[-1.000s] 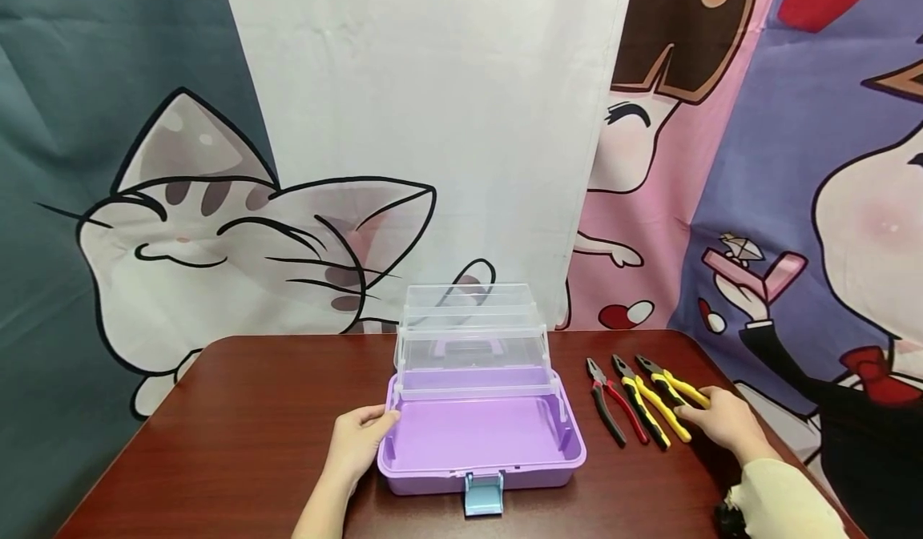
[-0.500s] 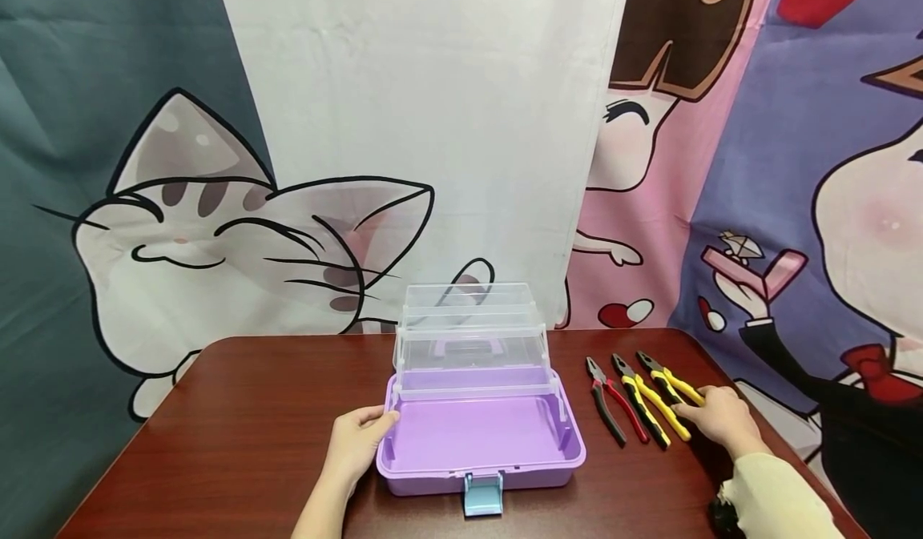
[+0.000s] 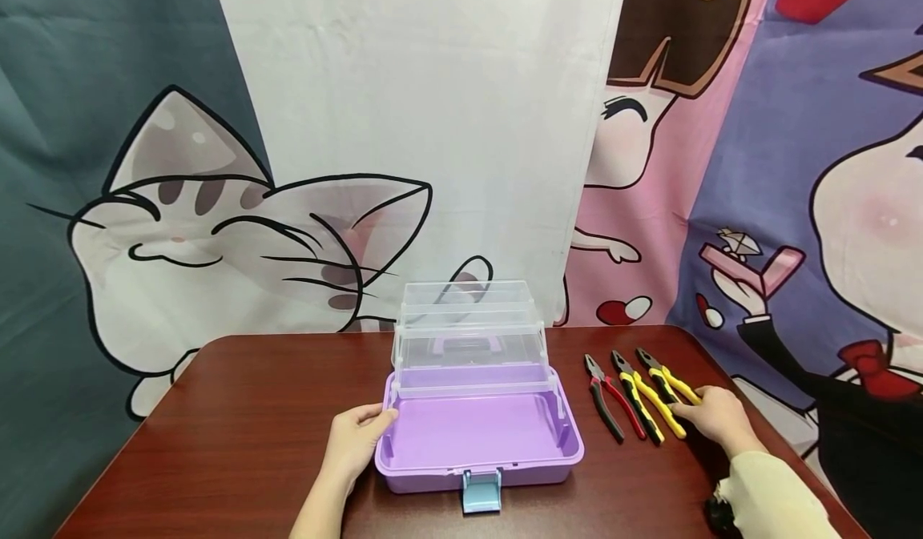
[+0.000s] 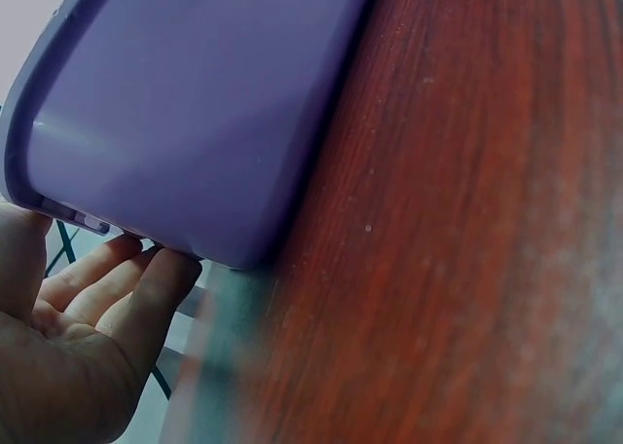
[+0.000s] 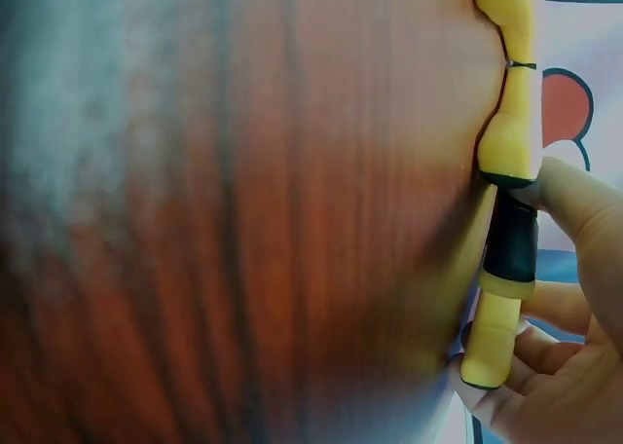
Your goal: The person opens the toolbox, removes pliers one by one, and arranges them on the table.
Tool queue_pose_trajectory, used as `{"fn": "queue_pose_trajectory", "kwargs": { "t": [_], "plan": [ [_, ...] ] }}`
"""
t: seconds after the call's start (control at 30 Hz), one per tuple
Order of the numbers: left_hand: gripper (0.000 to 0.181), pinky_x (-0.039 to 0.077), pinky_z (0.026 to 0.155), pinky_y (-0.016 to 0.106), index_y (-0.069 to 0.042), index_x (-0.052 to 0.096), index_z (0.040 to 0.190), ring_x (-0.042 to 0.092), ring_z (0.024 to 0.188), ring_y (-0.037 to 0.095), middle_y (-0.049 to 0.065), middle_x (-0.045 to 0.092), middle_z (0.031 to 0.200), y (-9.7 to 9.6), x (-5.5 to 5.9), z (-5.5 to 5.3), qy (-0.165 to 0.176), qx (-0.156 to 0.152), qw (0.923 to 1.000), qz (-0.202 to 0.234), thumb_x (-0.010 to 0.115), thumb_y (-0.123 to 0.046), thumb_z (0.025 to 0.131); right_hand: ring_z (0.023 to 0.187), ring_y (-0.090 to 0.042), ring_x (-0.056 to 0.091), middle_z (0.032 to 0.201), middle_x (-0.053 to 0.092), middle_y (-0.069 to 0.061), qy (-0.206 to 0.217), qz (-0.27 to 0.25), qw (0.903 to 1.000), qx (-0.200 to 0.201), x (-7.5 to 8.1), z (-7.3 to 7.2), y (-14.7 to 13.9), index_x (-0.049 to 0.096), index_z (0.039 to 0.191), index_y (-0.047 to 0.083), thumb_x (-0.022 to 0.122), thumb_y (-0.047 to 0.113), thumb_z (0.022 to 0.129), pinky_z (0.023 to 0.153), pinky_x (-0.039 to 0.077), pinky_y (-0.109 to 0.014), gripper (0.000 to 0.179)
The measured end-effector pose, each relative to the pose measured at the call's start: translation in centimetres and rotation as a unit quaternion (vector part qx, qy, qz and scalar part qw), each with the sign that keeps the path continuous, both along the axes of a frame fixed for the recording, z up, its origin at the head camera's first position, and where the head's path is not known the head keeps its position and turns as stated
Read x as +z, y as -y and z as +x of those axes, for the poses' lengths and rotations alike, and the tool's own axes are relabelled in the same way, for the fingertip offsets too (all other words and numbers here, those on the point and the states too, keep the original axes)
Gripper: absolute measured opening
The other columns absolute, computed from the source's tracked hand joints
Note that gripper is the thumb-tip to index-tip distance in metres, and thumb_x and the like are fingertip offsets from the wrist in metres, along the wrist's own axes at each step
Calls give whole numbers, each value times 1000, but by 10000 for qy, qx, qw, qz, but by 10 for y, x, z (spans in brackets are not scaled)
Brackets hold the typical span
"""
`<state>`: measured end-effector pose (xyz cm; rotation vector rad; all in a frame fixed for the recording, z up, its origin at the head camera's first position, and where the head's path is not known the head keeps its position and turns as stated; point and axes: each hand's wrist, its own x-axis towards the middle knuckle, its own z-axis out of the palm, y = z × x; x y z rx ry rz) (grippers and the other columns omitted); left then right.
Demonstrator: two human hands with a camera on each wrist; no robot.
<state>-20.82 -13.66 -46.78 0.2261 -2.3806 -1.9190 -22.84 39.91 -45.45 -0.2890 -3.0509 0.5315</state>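
Observation:
A purple toolbox [image 3: 476, 479] stands with its clear lid raised at the back and its blue latch [image 3: 481, 492] hanging down in front. My left hand [image 3: 356, 439] grips the box's left rim, thumb on top; in the left wrist view the fingers reach against the purple side wall [image 4: 195, 123]. To the right of the box, three pairs of pliers lie side by side. My right hand [image 3: 721, 419] holds the rightmost yellow-and-black pliers [image 3: 659, 372] by the handles. In the right wrist view, the thumb presses a black handle section [image 5: 511, 235], fingers curled at the yellow end.
Red-and-black pliers [image 3: 606, 395] lie nearest the box, and another yellow-and-black pair [image 3: 638, 395] sits between them and the held pair. The brown wooden table [image 3: 238, 427] ends at a cartoon-printed curtain [image 3: 469, 122] behind it.
My right hand has shifted slightly left, along with the handles of the rightmost pliers. The left hand keeps its grip on the box, which stays in place.

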Motion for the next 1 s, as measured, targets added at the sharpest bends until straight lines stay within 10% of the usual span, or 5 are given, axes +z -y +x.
{"fn": "queue_pose_trajectory", "kwargs": {
  "t": [0.5, 0.77, 1.0],
  "plan": [
    [42, 57, 76, 31, 9, 65, 111, 68, 89, 21, 24, 70, 101, 0, 1, 0, 20, 22, 10000, -47, 71, -23, 84, 81, -37, 58, 106, 56, -40, 260, -112, 9996, -61, 4, 0, 2, 51, 112, -24, 70, 40, 78, 76, 51, -52, 75],
    [42, 58, 77, 32, 10, 64, 111, 68, 89, 22, 25, 69, 101, 0, 2, 1, 20, 19, 10000, -2, 71, -21, 84, 61, -18, 53, 56, 56, -1, 250, -399, 9989, -38, 8, 7, 6, 56, 102, -15, 63, 35, 84, 61, 43, -32, 54],
    [41, 58, 77, 33, 10, 64, 111, 68, 88, 22, 25, 69, 101, -1, 2, 1, 9, 19, 10000, -6, 70, -20, 84, 66, -21, 52, 65, 58, -5, 169, -381, 9991, -27, 8, 7, 6, 61, 92, -9, 61, 36, 86, 58, 39, -29, 45]
  ]
}}
